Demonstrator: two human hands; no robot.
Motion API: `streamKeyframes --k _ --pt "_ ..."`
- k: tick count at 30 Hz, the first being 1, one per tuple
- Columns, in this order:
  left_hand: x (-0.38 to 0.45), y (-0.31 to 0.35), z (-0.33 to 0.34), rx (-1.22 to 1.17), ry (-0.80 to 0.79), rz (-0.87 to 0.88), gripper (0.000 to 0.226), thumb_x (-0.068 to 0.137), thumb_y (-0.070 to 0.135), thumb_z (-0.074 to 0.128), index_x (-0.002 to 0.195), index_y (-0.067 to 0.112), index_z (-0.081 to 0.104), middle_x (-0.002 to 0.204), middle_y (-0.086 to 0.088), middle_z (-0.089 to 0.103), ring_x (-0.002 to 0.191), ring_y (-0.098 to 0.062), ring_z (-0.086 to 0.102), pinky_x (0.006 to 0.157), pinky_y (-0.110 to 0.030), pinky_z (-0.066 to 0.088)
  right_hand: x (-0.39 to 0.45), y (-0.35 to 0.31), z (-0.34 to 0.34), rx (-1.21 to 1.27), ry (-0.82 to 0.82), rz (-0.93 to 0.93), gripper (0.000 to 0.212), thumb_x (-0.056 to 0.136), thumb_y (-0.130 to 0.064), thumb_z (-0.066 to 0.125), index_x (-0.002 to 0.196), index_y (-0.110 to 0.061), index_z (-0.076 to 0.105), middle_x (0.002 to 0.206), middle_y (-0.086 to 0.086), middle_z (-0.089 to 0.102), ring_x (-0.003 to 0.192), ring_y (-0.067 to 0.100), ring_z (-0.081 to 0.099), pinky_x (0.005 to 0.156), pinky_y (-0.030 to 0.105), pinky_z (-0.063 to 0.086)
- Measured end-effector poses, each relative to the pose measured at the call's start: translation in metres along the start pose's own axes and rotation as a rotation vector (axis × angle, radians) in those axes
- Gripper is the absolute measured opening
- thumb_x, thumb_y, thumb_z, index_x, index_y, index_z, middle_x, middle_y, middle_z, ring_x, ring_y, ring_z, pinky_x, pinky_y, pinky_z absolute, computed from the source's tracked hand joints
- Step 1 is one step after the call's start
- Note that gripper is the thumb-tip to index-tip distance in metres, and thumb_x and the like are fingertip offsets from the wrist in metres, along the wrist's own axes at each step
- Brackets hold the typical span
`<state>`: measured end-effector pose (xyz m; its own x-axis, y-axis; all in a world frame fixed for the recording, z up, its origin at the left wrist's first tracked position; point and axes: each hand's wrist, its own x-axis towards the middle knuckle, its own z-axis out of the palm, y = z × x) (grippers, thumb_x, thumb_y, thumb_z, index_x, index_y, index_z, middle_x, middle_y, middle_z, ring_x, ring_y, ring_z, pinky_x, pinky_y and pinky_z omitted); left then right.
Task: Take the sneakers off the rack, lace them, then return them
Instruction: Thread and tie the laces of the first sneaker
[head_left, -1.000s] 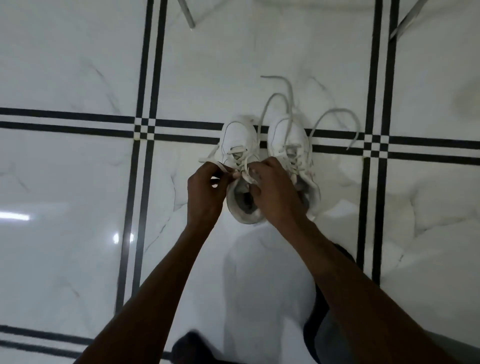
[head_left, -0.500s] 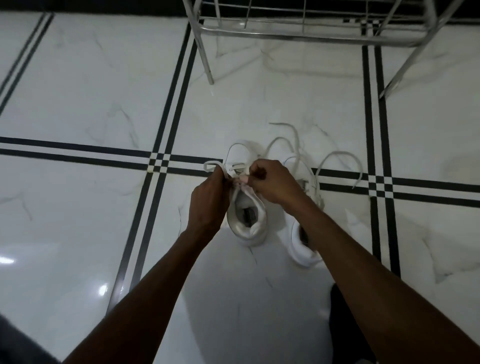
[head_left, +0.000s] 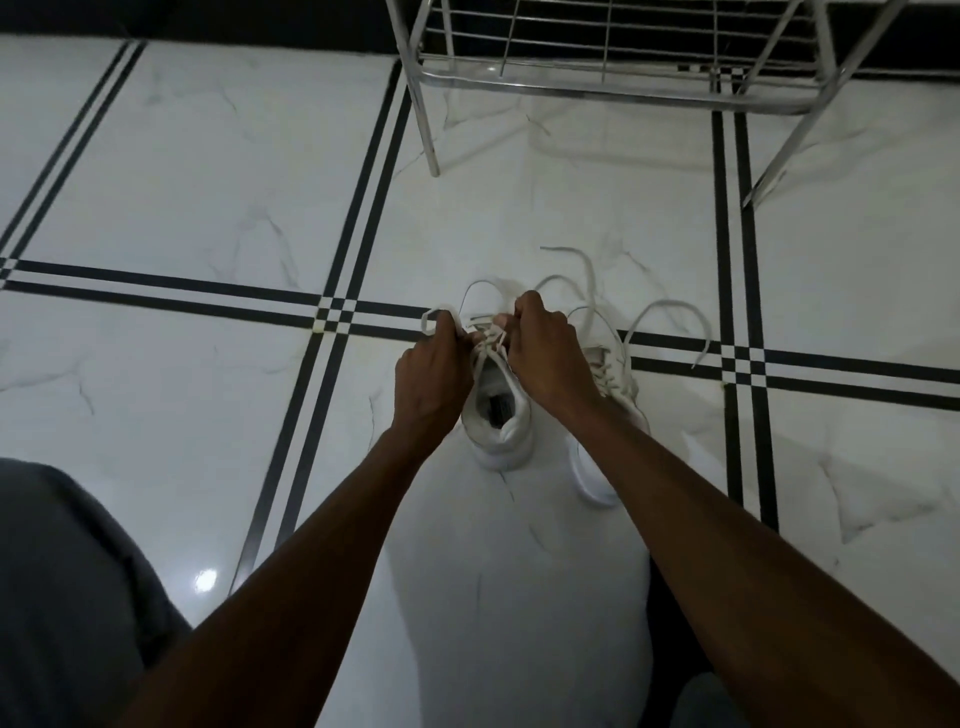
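Observation:
Two white sneakers stand side by side on the marble floor, toes pointing away from me. The left sneaker (head_left: 497, 415) has its opening facing up. My left hand (head_left: 431, 374) pinches a loop of its lace (head_left: 435, 318) at the left. My right hand (head_left: 545, 353) pinches the other end of that lace over the tongue. The right sneaker (head_left: 613, 384) is partly hidden behind my right forearm. Its loose laces (head_left: 670, 317) trail across the floor beyond the toe.
A metal wire shoe rack (head_left: 613, 78) stands at the top of the view, its legs on the floor just beyond the sneakers. Black double stripes cross the white floor (head_left: 208, 182). My grey-clad knee (head_left: 62, 571) fills the bottom left corner.
The view has tilted up, bringing the shoe rack into sight. Both hands have shifted from the sneaker's opening toward its tongue and pulled the lace ends tighter.

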<state>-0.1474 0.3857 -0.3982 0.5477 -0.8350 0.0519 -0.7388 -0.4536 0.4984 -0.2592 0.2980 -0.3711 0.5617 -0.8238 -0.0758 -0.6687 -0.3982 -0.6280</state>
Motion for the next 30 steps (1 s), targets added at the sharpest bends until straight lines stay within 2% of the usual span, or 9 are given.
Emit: streamKeyframes --k 2,9,12,14,17,20,24,27,30 --pt "-0.001 0.002 -0.001 0.011 -0.002 -0.029 0.02 0.104 0.018 0.052 0.114 0.001 0.049 0.08 -0.012 0.068 0.058 -0.02 0.045 0.048 -0.023 0.019 -0.003 -0.004 -0.002 -0.025 0.01 0.006 0.017 0.104 -0.018 0.046 0.107 -0.002 0.051 0.099 0.019 0.073 0.091 0.038 0.069 0.062 0.033 0.036" --pt "-0.001 -0.001 0.003 0.014 -0.023 -0.009 0.017 0.103 0.024 0.055 0.103 0.008 0.051 0.07 0.0 0.054 0.054 -0.022 0.046 0.051 -0.029 0.026 0.002 0.0 0.001 0.045 -0.008 0.102 0.02 0.104 -0.024 0.049 0.105 -0.004 0.049 0.104 0.017 0.074 0.094 0.039 0.069 0.066 0.038 0.048" --pt "-0.002 -0.012 0.006 -0.134 -0.037 -0.051 0.019 0.102 0.029 0.058 0.094 0.013 0.052 0.073 -0.001 0.067 0.062 -0.023 0.061 0.054 -0.037 0.044 0.013 0.009 0.001 0.182 -0.118 0.188 0.025 0.096 -0.044 0.056 0.091 -0.019 0.051 0.095 0.013 0.073 0.089 0.036 0.069 0.078 0.051 0.057" --pt "-0.001 -0.014 0.001 -0.297 -0.068 -0.12 0.025 0.1 0.036 0.062 0.092 0.012 0.059 0.082 0.001 0.074 0.076 -0.019 0.07 0.067 -0.046 0.057 0.021 0.014 -0.001 0.35 -0.144 0.232 0.025 0.087 -0.045 0.065 0.077 -0.027 0.051 0.091 0.009 0.074 0.087 0.031 0.072 0.076 0.054 0.061" --pt "0.009 -0.008 -0.016 -0.579 -0.115 -0.173 0.037 0.102 0.038 0.061 0.095 0.002 0.065 0.09 -0.002 0.078 0.088 -0.011 0.074 0.084 -0.049 0.061 0.024 0.009 -0.014 0.553 -0.125 0.258 0.015 0.092 -0.025 0.07 0.085 -0.017 0.06 0.096 0.009 0.079 0.089 0.023 0.077 0.069 0.038 0.063" --pt "0.023 0.0 -0.041 -0.763 -0.14 -0.165 0.043 0.105 0.039 0.054 0.097 -0.001 0.068 0.096 -0.006 0.079 0.095 -0.021 0.075 0.09 -0.052 0.061 0.025 0.004 -0.024 0.667 -0.105 0.245 0.016 0.094 -0.016 0.069 0.103 -0.003 0.069 0.094 0.011 0.08 0.072 0.014 0.076 0.055 0.026 0.052" --pt "0.037 0.012 -0.066 -0.858 -0.154 -0.052 0.038 0.108 0.033 0.05 0.1 0.002 0.071 0.104 -0.012 0.077 0.104 -0.029 0.073 0.096 -0.047 0.059 0.026 -0.009 -0.039 0.547 -0.324 0.091 0.019 0.094 -0.003 0.067 0.109 0.006 0.074 0.089 0.015 0.075 0.05 -0.005 0.063 0.048 0.008 0.044" --pt "0.045 0.02 -0.078 -0.871 -0.155 0.039 0.033 0.109 0.028 0.049 0.107 0.002 0.07 0.107 -0.012 0.076 0.11 -0.026 0.071 0.096 -0.037 0.057 0.03 -0.021 -0.049 0.365 -0.535 -0.043 0.017 0.094 -0.014 0.069 0.107 -0.007 0.078 0.08 -0.004 0.076 0.058 0.0 0.061 0.052 0.008 0.044" --pt "0.047 0.022 -0.082 -0.858 -0.211 0.074 0.033 0.109 0.026 0.049 0.111 -0.001 0.068 0.107 -0.015 0.075 0.103 -0.02 0.072 0.088 -0.027 0.055 0.031 -0.03 -0.054 0.395 -0.569 -0.062 0.015 0.094 -0.027 0.069 0.099 -0.015 0.076 0.08 -0.003 0.074 0.068 0.009 0.06 0.056 0.014 0.046"
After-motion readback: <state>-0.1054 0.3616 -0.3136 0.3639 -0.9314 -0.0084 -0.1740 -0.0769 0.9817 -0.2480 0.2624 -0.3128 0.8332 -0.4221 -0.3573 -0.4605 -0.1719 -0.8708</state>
